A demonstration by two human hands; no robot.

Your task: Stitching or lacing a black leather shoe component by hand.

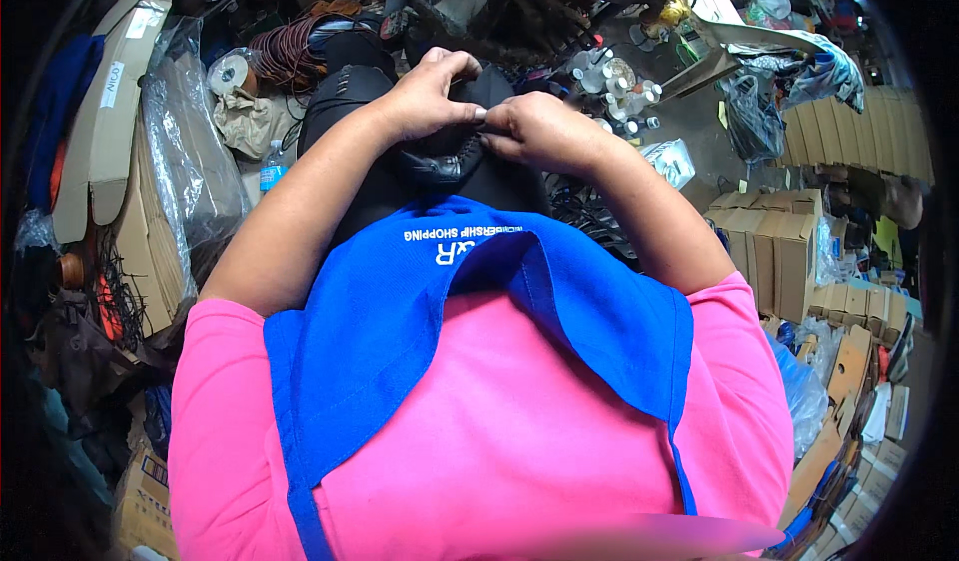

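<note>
A black leather shoe (440, 165) with a stitched seam rests in my lap, over dark trousers. My left hand (428, 96) is curled over its far part, with the thumb reaching right across the dark leather. Close by, my right hand (544, 126) is closed in a pinch beside the left thumb. What sits between its fingertips is too small to make out. Left of my left wrist lies another black piece (345, 86) with a row of pale stitches. A blue apron (380, 301) hangs over my pink shirt, just below the shoe.
Several small white-capped bottles (614, 86) stand on the floor beyond my right hand. At the left are cardboard sheets (100, 151), plastic wrap (185, 151), a thread spool (230, 71) and a water bottle (273, 166). Cardboard boxes (769, 241) are stacked at the right.
</note>
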